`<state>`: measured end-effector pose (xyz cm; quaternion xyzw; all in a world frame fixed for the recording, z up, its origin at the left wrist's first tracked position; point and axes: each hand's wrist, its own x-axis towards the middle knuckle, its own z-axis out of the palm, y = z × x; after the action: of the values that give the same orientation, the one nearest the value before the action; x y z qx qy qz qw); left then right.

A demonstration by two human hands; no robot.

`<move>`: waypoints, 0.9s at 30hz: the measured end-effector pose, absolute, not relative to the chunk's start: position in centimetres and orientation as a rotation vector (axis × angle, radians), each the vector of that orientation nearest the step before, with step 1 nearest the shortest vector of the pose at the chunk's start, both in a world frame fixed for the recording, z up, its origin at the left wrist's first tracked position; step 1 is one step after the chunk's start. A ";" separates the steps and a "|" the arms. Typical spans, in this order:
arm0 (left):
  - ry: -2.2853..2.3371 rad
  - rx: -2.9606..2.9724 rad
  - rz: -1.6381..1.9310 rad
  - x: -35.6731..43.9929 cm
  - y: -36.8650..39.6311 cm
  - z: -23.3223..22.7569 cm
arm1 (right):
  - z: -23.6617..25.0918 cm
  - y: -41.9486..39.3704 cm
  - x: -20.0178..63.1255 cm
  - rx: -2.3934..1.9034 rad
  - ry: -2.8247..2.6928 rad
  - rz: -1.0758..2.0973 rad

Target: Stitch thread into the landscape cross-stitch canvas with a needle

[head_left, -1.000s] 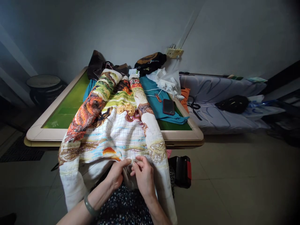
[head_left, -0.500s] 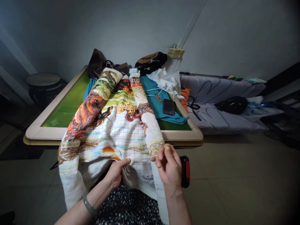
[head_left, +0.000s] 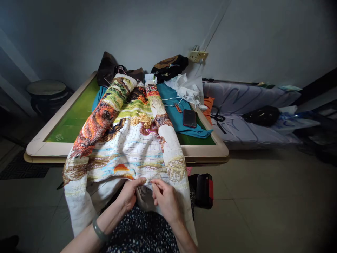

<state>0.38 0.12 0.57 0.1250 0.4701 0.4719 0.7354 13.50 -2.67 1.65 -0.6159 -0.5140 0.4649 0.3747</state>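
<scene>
A large cross-stitch cloth [head_left: 147, 154], gridded and partly covered with coloured stitches, drapes from the table over my lap, its two sides rolled up. At its near fold, my left hand [head_left: 129, 195] grips the cloth, thumb on top and fingers underneath. My right hand [head_left: 165, 198] is just to the right, thumb and forefinger pinched together at the cloth's surface. Whatever lies in that pinch is too small to make out. An orange stitched patch [head_left: 123, 168] shows near my left thumb. Loose bundles of yellow thread [head_left: 141, 120] lie higher on the cloth.
The green-topped table [head_left: 39, 149] has a pale raised rim. On it are a teal cloth [head_left: 172, 121], a phone [head_left: 189, 118], white plastic wrapping [head_left: 186, 89] and dark bags [head_left: 170, 68]. A black-and-red box [head_left: 204, 191] stands right of my lap; a covered sofa [head_left: 237, 131] is beyond.
My right hand has moved left and down from the right-hand roll to the fold beside my left hand. My left hand keeps its hold on the cloth.
</scene>
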 end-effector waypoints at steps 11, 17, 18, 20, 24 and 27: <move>1.031 0.280 1.035 0.4 0.1 0.7 | 2.1 -2.4 13.4 -1.623 -1.417 1.076; 1.039 0.279 1.060 0.5 0.2 1.0 | 1.9 -2.3 12.9 -1.619 -1.511 0.808; 1.037 0.279 1.056 0.5 0.1 1.1 | 1.8 -2.3 12.8 -1.626 -1.513 0.784; 1.024 0.275 1.044 0.4 0.1 1.1 | 1.7 -2.4 12.5 -1.638 -1.508 0.764; 1.010 0.270 1.042 0.4 0.1 0.9 | 1.5 -2.5 12.3 -1.665 -1.515 0.769; 1.011 0.267 1.044 0.4 0.1 0.8 | 1.6 -2.4 12.3 -1.681 -1.542 0.764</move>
<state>0.42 0.06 0.79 0.1215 0.4607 0.4759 0.7392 12.30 -2.43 1.56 -0.6521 -0.5981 0.2962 0.3596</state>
